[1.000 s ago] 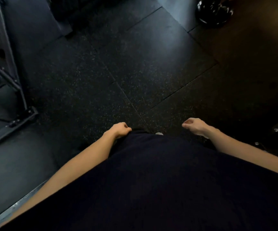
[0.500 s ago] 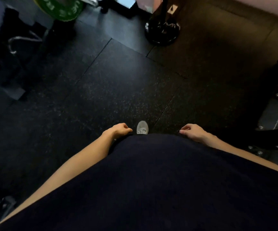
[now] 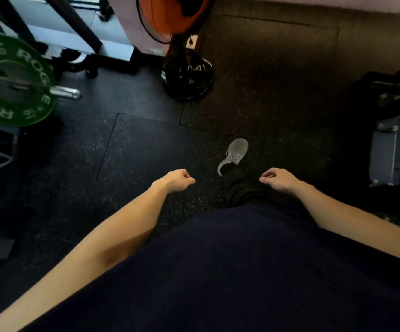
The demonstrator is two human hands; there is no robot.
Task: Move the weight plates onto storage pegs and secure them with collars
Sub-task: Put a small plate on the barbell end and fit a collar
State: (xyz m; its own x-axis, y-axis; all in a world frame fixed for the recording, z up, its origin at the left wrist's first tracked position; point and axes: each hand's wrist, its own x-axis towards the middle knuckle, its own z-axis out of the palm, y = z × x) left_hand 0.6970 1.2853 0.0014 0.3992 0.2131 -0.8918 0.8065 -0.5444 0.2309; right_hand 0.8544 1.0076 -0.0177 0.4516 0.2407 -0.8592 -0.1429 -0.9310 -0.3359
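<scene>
1. Left hand (image 3: 176,179): fingers loosely curled, grip slack and holding nothing. It hangs in front of the torso above the floor (image 3: 146,144).
2. Right hand (image 3: 279,179): same state, relaxed curl, nothing in its grip. Neither hand touches any equipment.
3. Between and just beyond the hands, a grey shoe (image 3: 236,152) is planted forward on the rubber tiles; looks like mid-stride.
4. Task item: a green weight plate (image 3: 14,80) at far left, well apart from both hands, seated on a bar whose steel sleeve end (image 3: 64,92) sticks out toward the middle of the room. Whether a collar sits on it cannot be told.
5. Straight ahead, an orange floor fan (image 3: 177,17) on a round black base (image 3: 188,77). Dark machine frames (image 3: 390,111) at right.
6. Judgement on the step: this is the approach. Best done by turning left, squaring up to the plate, then taking its rim with both hands on opposite sides before sliding it straight off along the sleeve. Mind the fan base underfoot.
7. Writing: white raised letters around the plate, "ROG" legible at the top, likely Rogue; the small numerals are too blurred to read.
</scene>
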